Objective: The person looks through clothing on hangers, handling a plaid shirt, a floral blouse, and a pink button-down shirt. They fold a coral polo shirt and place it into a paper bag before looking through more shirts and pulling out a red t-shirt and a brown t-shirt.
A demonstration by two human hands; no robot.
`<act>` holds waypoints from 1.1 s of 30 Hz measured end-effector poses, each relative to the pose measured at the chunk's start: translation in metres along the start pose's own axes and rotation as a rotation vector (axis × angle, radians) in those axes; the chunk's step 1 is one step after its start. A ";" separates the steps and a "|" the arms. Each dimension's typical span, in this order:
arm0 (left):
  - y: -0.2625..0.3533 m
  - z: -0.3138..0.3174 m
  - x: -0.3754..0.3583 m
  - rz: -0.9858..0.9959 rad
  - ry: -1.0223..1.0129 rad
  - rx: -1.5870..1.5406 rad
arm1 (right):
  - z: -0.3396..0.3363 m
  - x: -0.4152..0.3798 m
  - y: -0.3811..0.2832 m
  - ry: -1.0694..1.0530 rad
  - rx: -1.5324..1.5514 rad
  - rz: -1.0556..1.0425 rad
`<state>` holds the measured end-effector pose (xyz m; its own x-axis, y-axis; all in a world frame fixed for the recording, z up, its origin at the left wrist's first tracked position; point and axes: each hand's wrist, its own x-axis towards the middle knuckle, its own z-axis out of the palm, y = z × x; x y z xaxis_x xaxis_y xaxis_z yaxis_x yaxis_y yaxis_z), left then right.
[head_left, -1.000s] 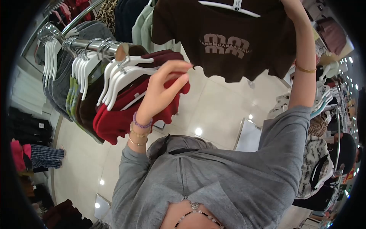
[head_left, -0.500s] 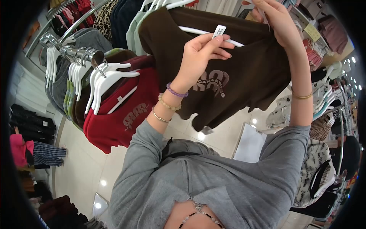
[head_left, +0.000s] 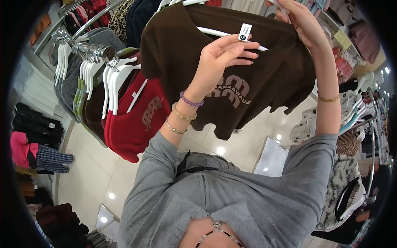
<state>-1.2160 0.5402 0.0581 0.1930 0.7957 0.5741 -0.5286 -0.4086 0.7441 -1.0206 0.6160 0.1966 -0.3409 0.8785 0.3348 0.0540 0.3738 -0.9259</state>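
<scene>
A dark brown T-shirt (head_left: pixel 169 45) with a pink printed graphic spreads out before me, a white hanger (head_left: pixel 213 32) showing through its neckline. My left hand (head_left: pixel 223 53), wearing several bracelets, lies over the shirt's front with fingers extended and apart. A small white neck label (head_left: pixel 245 32) with black print stands at the left index fingertip. At the shirt's upper right corner, my right hand (head_left: pixel 304 22) pinches a thin pale piece (head_left: pixel 284 11); what it is I cannot tell. The fabric hangs below that wrist.
Left of the shirt, a chrome rail (head_left: pixel 99 53) bears white hangers, a red T-shirt (head_left: pixel 134 124) and grey tops. Another garment rack (head_left: pixel 372 144) stands close on the right. At the far left is a person in pink (head_left: pixel 20 149). A white panel (head_left: pixel 271 157) stands on the tiled floor.
My left fingers have loosened from the label and spread; its printed face now turns towards me. The brown shirt has shifted slightly left. My right hand keeps its pinch.
</scene>
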 end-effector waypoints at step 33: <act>-0.007 0.025 -0.082 -0.219 0.146 -0.087 | 0.003 -0.055 0.057 -0.230 -0.255 0.153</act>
<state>-1.2073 0.4663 0.0146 0.1923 0.9196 0.3425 -0.5579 -0.1847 0.8091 -1.0017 0.5878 0.1249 -0.5110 0.8510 0.1212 0.3425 0.3308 -0.8794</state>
